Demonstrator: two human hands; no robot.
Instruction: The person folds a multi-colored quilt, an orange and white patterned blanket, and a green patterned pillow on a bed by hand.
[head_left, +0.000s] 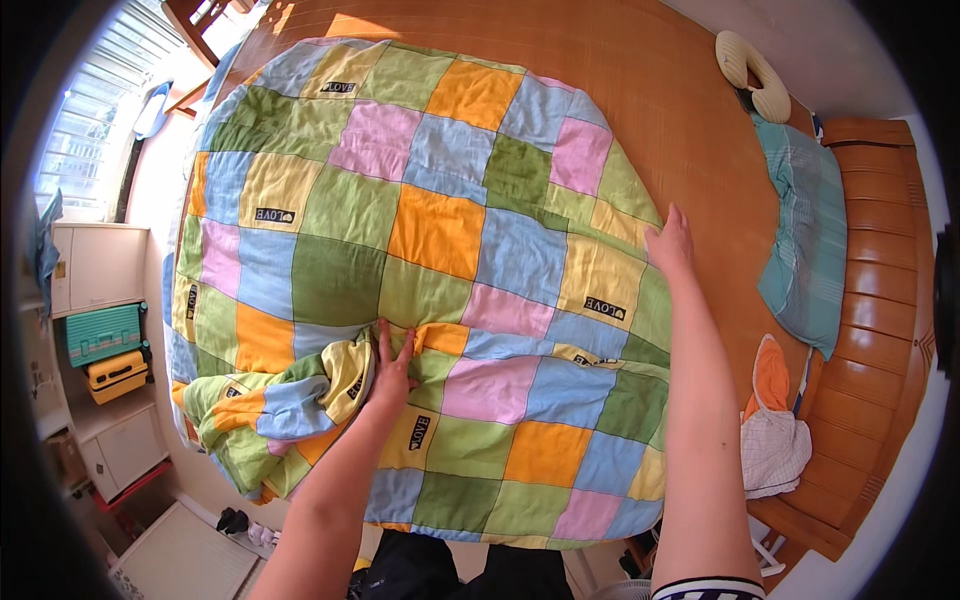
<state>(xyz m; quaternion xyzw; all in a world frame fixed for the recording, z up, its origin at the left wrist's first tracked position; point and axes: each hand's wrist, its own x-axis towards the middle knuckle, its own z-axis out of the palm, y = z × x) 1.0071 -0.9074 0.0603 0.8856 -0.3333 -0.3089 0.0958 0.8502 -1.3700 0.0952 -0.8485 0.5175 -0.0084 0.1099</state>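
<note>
A patchwork quilt (439, 232) in green, blue, orange, pink and yellow squares lies spread over a bed; some yellow squares bear writing. My left hand (391, 371) rests on it with fingers apart, right beside a bunched, folded-over part (292, 405) of the quilt. A crease runs across the fabric from there toward the right. At the quilt's right edge, my right hand (673, 244) has its fingers extended and its thumb against the border. It does not appear to grip the cloth.
A wooden bed surface (720, 195) shows at the right, before a wooden headboard (874, 277). Near it lie a teal pillow (806, 232), a cream U-shaped pillow (769, 82) and a hooded cloth (776, 442). Teal (105, 334) and yellow suitcases (118, 375) sit on a left shelf.
</note>
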